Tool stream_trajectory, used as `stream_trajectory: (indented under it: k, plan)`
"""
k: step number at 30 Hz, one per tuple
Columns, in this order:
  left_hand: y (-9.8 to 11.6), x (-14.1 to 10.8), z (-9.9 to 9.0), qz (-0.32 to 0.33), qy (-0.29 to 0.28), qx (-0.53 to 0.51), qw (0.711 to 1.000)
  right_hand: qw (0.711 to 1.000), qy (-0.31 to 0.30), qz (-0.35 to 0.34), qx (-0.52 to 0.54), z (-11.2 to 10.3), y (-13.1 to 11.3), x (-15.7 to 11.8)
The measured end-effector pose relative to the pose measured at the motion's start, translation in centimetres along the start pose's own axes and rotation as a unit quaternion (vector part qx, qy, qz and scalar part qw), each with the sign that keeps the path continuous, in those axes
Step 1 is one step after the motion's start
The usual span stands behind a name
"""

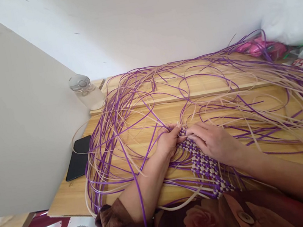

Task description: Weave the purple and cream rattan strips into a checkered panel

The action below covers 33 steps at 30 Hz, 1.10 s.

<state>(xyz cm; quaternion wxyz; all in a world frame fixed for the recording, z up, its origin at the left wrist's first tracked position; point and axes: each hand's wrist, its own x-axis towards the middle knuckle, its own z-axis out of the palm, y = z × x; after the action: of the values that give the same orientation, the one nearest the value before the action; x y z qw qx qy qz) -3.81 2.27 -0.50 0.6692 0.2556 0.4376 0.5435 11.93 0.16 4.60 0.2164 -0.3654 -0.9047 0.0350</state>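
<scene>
A woven band (204, 164) of purple and cream plastic strands runs from the table's front edge up to my hands, in a checkered knot pattern. My left hand (170, 139) pinches the band's far end, its thumb stretched along the top of the weave. From the other side my right hand (211, 140) bends over the same end, with thumb and forefinger pressed together on a pale strand. Long loose purple and cream strands (124, 121) fan out from the weave to both sides. Some strand ends between the fingers are hidden.
A clear water bottle (87, 93) with a grey lid stands at the back left by the wall. Below it lies a black phone (78, 159). Pink wrapping (259, 48) and white plastic bags (291, 16) sit at the back right. Strands cover much of the wooden table (67, 198).
</scene>
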Motion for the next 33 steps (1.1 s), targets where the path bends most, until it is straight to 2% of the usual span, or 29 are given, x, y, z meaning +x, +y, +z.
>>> stream_trajectory:
  k: [3, 5, 7, 9, 10, 11, 12, 14, 16, 19, 23, 27, 30, 33]
  plan:
    - [-0.2, 0.1, 0.0, 0.013, -0.003, 0.022, 1.000, 0.999, -0.040, 0.010, -0.030, -1.7, -0.4, 0.3]
    - [-0.2, 0.1, 0.1, 0.017, 0.016, 0.029, 0.999, 0.991, -0.123, 0.051, -0.024, -2.7, -1.0, 0.6]
    - [-0.2, 0.1, 0.1, 0.025, 0.025, 0.025, 0.999, 0.964, -0.228, 0.101, 0.089, -3.1, -1.3, 1.1]
    - [-0.2, 0.0, 0.1, 0.030, 0.003, 0.020, 0.999, 0.912, -0.289, 0.155, 0.246, -3.1, -1.1, 1.8]
    - [-0.2, 0.1, 0.0, 0.027, -0.013, 0.018, 0.999, 0.898, -0.282, 0.176, 0.289, -3.0, -0.6, 2.2]
    - [-0.3, 0.1, -0.1, 0.021, -0.024, 0.017, 0.999, 0.905, -0.248, 0.188, 0.291, -2.9, -0.1, 2.7]
    - [-0.4, 0.2, -0.2, 0.014, -0.026, 0.016, 0.999, 0.929, -0.193, 0.183, 0.257, -2.8, 0.7, 3.2]
    - [-0.5, 0.3, -0.3, 0.008, -0.013, 0.012, 1.000, 0.979, -0.083, 0.120, 0.145, -2.6, 2.3, 3.9]
    - [-0.5, 0.3, -0.3, 0.010, 0.004, 0.007, 1.000, 0.995, -0.052, 0.046, 0.068, -2.3, 3.8, 4.5]
    - [-0.1, 0.0, 0.1, 0.001, 0.018, -0.002, 1.000, 0.994, -0.107, -0.003, 0.023, -1.8, 5.2, 5.1]
    - [1.0, -0.7, 0.7, -0.010, 0.037, 0.002, 0.999, 0.987, -0.163, -0.014, -0.011, -1.1, 5.9, 5.9]
    - [1.2, -0.9, 0.8, 0.002, 0.040, -0.010, 0.999, 0.981, -0.191, -0.012, -0.029, -1.0, 5.6, 6.8]
    - [0.9, -0.7, 0.6, 0.005, 0.034, -0.014, 0.999, 0.978, -0.204, 0.017, -0.041, -2.2, 5.7, 7.0]
    - [0.4, -0.2, 0.4, -0.004, 0.030, -0.007, 1.000, 0.958, -0.281, 0.058, -0.005, -5.1, 7.5, 6.1]
